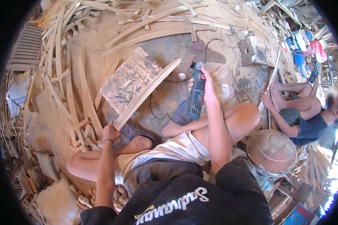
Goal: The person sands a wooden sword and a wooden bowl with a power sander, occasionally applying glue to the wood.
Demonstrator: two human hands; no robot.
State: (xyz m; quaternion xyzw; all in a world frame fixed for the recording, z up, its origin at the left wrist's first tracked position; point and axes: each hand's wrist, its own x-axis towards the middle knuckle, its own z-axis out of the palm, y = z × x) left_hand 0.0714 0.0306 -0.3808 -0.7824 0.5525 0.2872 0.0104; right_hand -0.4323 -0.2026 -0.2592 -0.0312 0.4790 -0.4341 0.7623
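Note:
My left hand (110, 133) is closed around the lower end of a pale wooden sword (148, 90). Its long blade slants up and to the right, passing over a worn, dusty wooden block (125, 80). In my right hand (208, 88) is a dark angle grinder (196, 95), held upright with its head end up and my fingers wrapped round the body. A reddish-brown disc (185, 64) shows beside the grinder's head, close to the sword's tip but seemingly apart from it. Whether the disc is spinning cannot be told.
Several wooden swords (154, 35) lie beyond the block and to its left. A cord (152, 108) loops over the dusty floor. At right are a second block (255, 50), a caged fan (272, 152) and a seated co-worker (308, 116) holding a long wooden piece.

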